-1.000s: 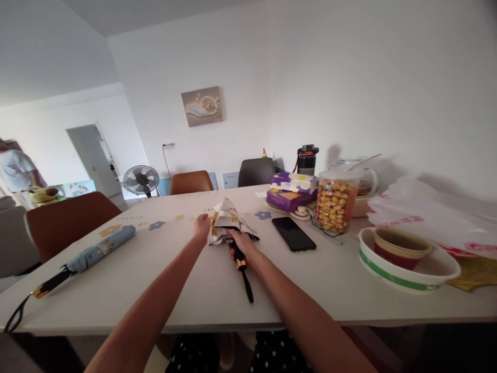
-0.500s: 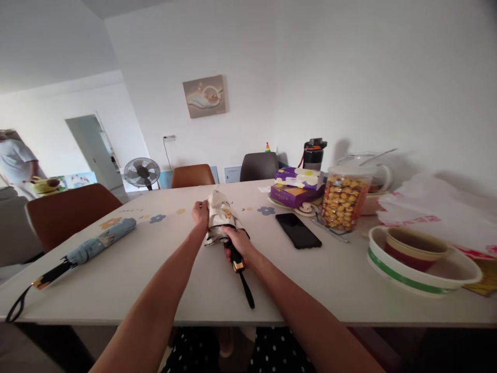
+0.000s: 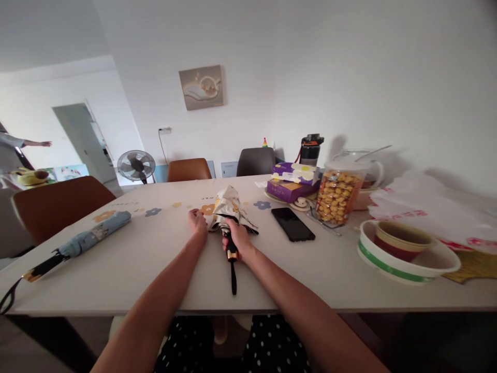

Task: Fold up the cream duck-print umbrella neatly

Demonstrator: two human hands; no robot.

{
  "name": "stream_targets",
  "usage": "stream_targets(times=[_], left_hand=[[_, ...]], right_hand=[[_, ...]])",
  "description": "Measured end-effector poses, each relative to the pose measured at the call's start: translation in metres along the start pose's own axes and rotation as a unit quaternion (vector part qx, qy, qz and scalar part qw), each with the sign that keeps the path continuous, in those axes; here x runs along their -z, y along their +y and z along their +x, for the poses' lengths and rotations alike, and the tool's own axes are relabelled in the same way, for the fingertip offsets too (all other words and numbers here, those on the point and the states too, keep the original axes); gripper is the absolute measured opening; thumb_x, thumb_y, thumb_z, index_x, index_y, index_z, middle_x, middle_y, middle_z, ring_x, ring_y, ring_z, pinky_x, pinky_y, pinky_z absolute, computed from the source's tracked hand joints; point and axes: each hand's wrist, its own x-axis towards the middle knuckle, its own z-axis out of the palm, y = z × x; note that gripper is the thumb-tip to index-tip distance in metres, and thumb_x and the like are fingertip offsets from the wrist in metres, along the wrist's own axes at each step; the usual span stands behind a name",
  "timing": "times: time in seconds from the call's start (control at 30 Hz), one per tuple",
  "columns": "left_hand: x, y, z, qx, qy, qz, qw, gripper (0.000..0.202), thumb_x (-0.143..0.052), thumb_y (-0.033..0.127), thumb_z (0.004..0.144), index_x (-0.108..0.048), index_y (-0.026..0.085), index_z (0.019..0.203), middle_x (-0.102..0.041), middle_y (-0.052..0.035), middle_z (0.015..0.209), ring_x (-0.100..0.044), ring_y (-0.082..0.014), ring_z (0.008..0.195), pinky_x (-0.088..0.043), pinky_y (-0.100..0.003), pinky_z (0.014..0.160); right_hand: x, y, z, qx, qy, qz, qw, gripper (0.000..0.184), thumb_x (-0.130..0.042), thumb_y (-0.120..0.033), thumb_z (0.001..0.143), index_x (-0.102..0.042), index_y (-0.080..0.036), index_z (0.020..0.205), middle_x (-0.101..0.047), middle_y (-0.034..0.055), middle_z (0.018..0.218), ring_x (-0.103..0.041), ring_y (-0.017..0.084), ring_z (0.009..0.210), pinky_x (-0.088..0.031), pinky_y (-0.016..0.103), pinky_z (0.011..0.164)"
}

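Observation:
A folded cream umbrella (image 3: 227, 202) with a small print lies on the white table, its loose canopy folds spreading at the near end. Its black handle (image 3: 230, 243) has a gold-coloured end and a black wrist strap hanging toward me. My right hand (image 3: 237, 239) is wrapped round the handle, thumb on top by the canopy edge. Just left of the canopy, my left hand (image 3: 198, 224) rests with curled fingers; whatever they may hold is hidden. Farther left a rolled blue umbrella (image 3: 95, 235) with a black handle lies on the table.
Right of the umbrella lies a black phone (image 3: 292, 224). Beyond it are a purple tissue box (image 3: 287, 190), a clear jar of snacks (image 3: 337, 197), a bottle (image 3: 310, 151) and a white bowl (image 3: 407, 267) holding a paper cup. A person's outstretched arm (image 3: 37, 143) shows far left.
My left hand has come off the canopy's side, slightly nearer me. The umbrella has turned so its handle points straighter toward me, its folds looser. The far person has an arm stretched out.

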Motion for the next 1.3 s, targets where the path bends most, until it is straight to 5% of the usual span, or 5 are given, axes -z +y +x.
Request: stream_targets(times=[0.27, 0.37, 0.53, 1.07, 1.3], left_hand=[[0.001, 0.016, -0.045, -0.076, -0.106, -0.036, 0.991, 0.037, -0.049, 0.051, 0.077, -0.054, 0.015, 0.074, -0.049, 0.0010, 0.064, -0.045, -0.0092, 0.056, -0.037, -0.021, 0.051], [0.002, 0.014, -0.046, -0.077, -0.171, -0.052, 0.981, 0.035, -0.059, 0.049, 0.070, -0.058, 0.014, 0.074, -0.050, 0.0013, 0.064, -0.044, -0.0085, 0.055, -0.036, -0.020, 0.049], [0.006, 0.010, -0.038, -0.054, -0.197, -0.074, 0.976, 0.033, -0.061, 0.045, 0.066, -0.060, 0.015, 0.078, -0.050, 0.0016, 0.063, -0.043, -0.0082, 0.052, -0.034, -0.020, 0.045], [-0.001, 0.027, -0.021, -0.167, -0.107, 0.029, 0.980, 0.024, -0.059, 0.034, 0.070, -0.058, 0.016, 0.087, -0.056, -0.0016, 0.077, -0.051, -0.0138, 0.068, -0.040, -0.025, 0.060], [0.002, 0.032, -0.023, -0.250, -0.065, 0.144, 0.955, 0.042, -0.047, 0.015, 0.076, -0.054, 0.024, 0.116, -0.059, -0.0059, 0.101, -0.054, -0.0205, 0.093, -0.039, -0.033, 0.082]], right_hand=[[-0.006, 0.002, -0.011, 0.042, 0.033, -0.045, 0.998, 0.023, -0.049, -0.037, 0.081, -0.047, -0.016, 0.073, -0.043, -0.0035, 0.033, -0.043, 0.014, 0.026, -0.039, 0.024, 0.027], [-0.005, 0.002, -0.012, 0.046, 0.039, -0.050, 0.997, 0.024, -0.047, -0.039, 0.082, -0.047, -0.016, 0.075, -0.043, -0.0042, 0.032, -0.043, 0.014, 0.026, -0.040, 0.024, 0.027], [-0.004, 0.005, -0.008, 0.041, 0.029, -0.060, 0.997, 0.026, -0.048, -0.041, 0.081, -0.047, -0.015, 0.076, -0.044, -0.0044, 0.034, -0.044, 0.013, 0.027, -0.042, 0.024, 0.028], [-0.005, 0.004, -0.011, 0.040, -0.008, -0.096, 0.995, 0.019, -0.049, -0.034, 0.081, -0.047, -0.017, 0.075, -0.042, -0.0042, 0.037, -0.045, 0.014, 0.030, -0.040, 0.024, 0.029], [-0.007, 0.001, -0.014, 0.026, -0.018, -0.109, 0.994, 0.021, -0.050, -0.037, 0.080, -0.047, -0.017, 0.075, -0.042, -0.0039, 0.036, -0.045, 0.015, 0.031, -0.040, 0.025, 0.030]])
